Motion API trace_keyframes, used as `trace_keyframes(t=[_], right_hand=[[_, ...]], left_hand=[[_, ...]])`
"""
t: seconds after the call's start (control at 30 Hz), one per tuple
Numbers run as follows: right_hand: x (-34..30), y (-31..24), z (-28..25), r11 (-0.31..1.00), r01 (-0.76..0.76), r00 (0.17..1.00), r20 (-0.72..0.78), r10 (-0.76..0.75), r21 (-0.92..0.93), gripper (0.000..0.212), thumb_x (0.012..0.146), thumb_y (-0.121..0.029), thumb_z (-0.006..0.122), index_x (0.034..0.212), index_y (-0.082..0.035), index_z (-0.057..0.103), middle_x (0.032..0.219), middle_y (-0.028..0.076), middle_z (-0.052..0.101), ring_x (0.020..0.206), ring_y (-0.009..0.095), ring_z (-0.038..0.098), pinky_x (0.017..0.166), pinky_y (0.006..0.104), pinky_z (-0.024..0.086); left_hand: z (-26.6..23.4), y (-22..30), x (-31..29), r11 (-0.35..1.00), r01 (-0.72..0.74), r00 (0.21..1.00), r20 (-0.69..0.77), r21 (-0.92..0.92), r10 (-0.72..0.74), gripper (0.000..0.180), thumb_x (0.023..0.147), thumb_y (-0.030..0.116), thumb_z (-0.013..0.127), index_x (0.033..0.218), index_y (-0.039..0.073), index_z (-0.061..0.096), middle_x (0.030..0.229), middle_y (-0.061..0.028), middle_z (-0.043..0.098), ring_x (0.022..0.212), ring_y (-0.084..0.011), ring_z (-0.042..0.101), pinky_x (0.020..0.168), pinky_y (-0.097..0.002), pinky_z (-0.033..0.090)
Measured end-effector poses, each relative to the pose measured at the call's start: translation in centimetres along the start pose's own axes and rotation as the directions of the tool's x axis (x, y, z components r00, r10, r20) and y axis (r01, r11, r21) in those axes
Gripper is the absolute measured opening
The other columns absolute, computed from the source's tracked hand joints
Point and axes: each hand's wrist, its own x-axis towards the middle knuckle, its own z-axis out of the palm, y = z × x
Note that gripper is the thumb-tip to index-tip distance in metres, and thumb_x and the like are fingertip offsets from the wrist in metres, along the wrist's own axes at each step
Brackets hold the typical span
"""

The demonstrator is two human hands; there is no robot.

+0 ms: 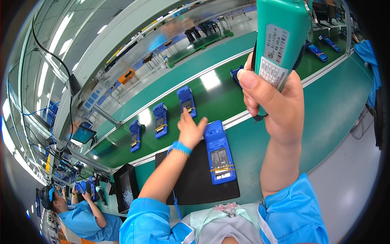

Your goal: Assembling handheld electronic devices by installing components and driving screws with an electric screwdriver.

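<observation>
Nearest, a black mat (195,183) lies on the green counter (325,118), and on its right part rests a blue handheld device (219,152), face up, with an elastic band across its lower half. The left hand (191,130) lies open, fingers spread, touching the device's upper left edge without gripping it. The right hand (276,105) is closed around a teal power screwdriver (280,36), held upright above and to the right of the device. With only a loose touch steadying it, the device could slide on the mat when the tool presses down. Farther off, more blue devices (160,120) ride the conveyor belt (211,97); reaching past could knock them.
</observation>
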Motion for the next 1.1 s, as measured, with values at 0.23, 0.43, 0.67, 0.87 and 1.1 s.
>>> trace_keyframes(t=[0.23, 0.43, 0.67, 0.87, 1.1], right_hand=[[-0.5, -0.6, -0.1, 0.997, 0.024, 0.999, 0.029, -0.021, -0.073, 0.02, 0.089, -0.017, 0.069, 0.088, -0.002, 0.058, 0.06, -0.001, 0.05, 0.048, 0.005, 0.045, 0.045, 0.0211, 0.035], [-1.0, -0.9, -0.8, 1.0, -0.001, 0.996, 0.094, 0.002, -0.017, 0.018, 0.088, -0.012, 0.073, 0.097, -0.002, 0.061, 0.072, -0.002, 0.055, 0.059, 0.003, 0.047, 0.051, 0.0198, 0.036], [-0.8, -1.9, -1.5, 0.999, 0.035, 0.998, 0.043, -0.035, -0.002, 0.02, 0.087, -0.016, 0.072, 0.087, -0.001, 0.059, 0.064, 0.0, 0.053, 0.05, 0.005, 0.046, 0.044, 0.0211, 0.034], [-0.3, -2.4, -3.6, 0.997, -0.019, 0.995, 0.1, 0.012, 0.074, 0.029, 0.086, -0.008, 0.076, 0.112, -0.002, 0.065, 0.09, -0.003, 0.061, 0.079, 0.002, 0.052, 0.066, 0.0193, 0.043], [0.3, -2.5, -4.2, 0.99, -0.112, 0.988, 0.12, 0.102, 0.083, 0.026, 0.086, -0.008, 0.076, 0.11, -0.002, 0.065, 0.088, -0.002, 0.06, 0.076, 0.003, 0.054, 0.061, 0.0196, 0.043]], left_hand=[[-3.5, 10.4, -16.9, 0.922, -0.356, 0.922, 0.217, 0.153, 0.32, 0.127, 0.069, 0.047, 0.086, 0.153, -0.011, 0.01, 0.141, -0.0462, 0.028, 0.127, -0.0584, 0.039, 0.107, -0.0563, 0.038], [-6.1, 9.9, -16.6, 0.969, -0.059, 0.907, 0.419, 0.241, -0.049, 0.13, 0.067, 0.042, 0.087, 0.155, -0.007, 0.005, 0.134, -0.0403, 0.041, 0.121, -0.0551, 0.045, 0.102, -0.0548, 0.043], [-11.0, 7.3, -13.3, 0.963, 0.195, 0.822, 0.567, -0.184, -0.058, 0.122, 0.074, 0.036, 0.082, 0.155, -0.008, 0.002, 0.103, -0.0247, 0.068, 0.094, -0.0342, 0.07, 0.083, -0.0353, 0.055], [-10.3, 5.8, -6.4, -0.008, 0.769, 0.629, 0.755, -0.639, 0.184, 0.046, 0.098, 0.037, 0.059, 0.134, 0.01, 0.053, 0.131, -0.0176, 0.06, 0.117, -0.0358, 0.062, 0.086, -0.0373, 0.056], [2.0, 3.7, 6.9, 0.713, 0.452, 0.883, 0.38, -0.537, -0.274, 0.081, 0.078, 0.044, 0.079, 0.133, -0.007, 0.048, 0.116, -0.0216, 0.067, 0.108, -0.0345, 0.066, 0.09, -0.0392, 0.053]])
